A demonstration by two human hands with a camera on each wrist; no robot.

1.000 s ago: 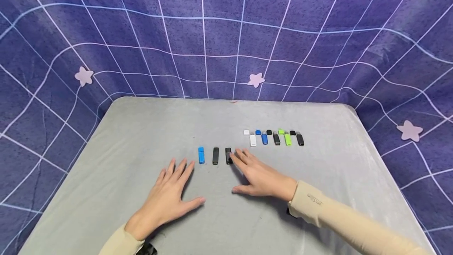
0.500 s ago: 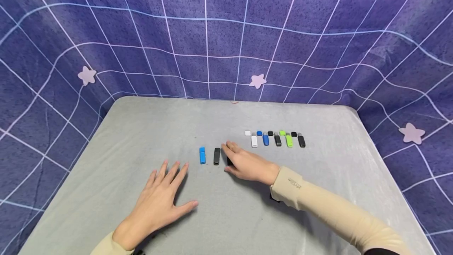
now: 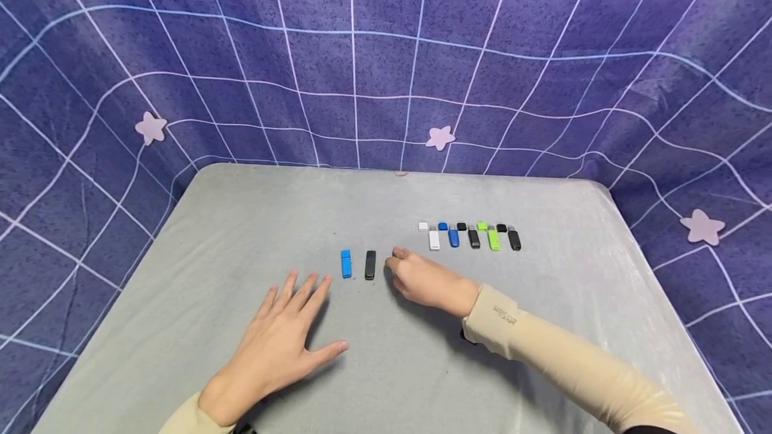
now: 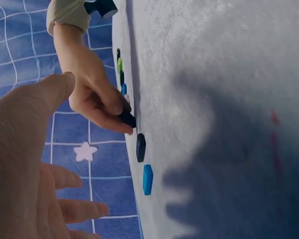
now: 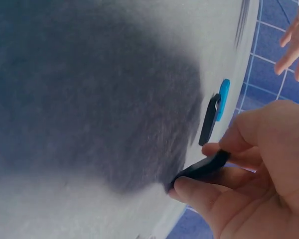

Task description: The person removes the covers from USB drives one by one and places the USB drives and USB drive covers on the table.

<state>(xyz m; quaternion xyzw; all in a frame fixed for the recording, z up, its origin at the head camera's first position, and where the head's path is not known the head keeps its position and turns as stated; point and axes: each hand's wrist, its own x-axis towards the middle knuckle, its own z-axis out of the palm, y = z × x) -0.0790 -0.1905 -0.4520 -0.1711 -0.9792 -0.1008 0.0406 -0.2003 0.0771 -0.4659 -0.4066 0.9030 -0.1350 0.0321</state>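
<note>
Near the middle of the head view, the right hand pinches a black flash drive between thumb and curled fingers, one end of it at the table. Just left of it lie two more capped drives, a black one and a blue one. Toward the upper right, a row of five uncapped drives sits with five small caps just behind: white, blue, black, green, black. The left hand lies flat at lower left, fingers spread, holding nothing. Grey cloth covers the table; a purple grid backdrop with pale stars rises behind its far edge. Bare cloth stretches across the far left of the table.
</note>
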